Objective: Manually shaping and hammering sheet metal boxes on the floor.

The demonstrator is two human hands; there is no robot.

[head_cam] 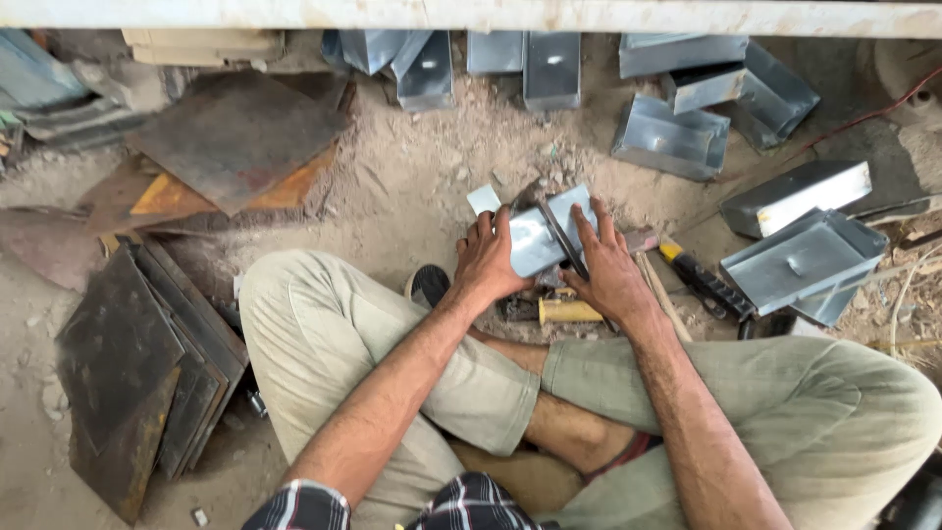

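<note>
I sit cross-legged on a dusty floor. A shiny sheet-metal piece [535, 231] lies in front of me, resting over a dark metal bar [562, 238]. My left hand [488, 257] presses down on the sheet's left part, fingers spread. My right hand [608, 267] presses flat on its right side, fingers pointing away from me. Just below my hands lies a tool with a yellow handle [569, 311].
Folded metal trays [800, 257] are stacked at the right, and more metal boxes [670, 137] line the far side. Rusty steel plates [147, 363] lie at the left. A black and yellow hand tool [708, 284] lies right of my right hand.
</note>
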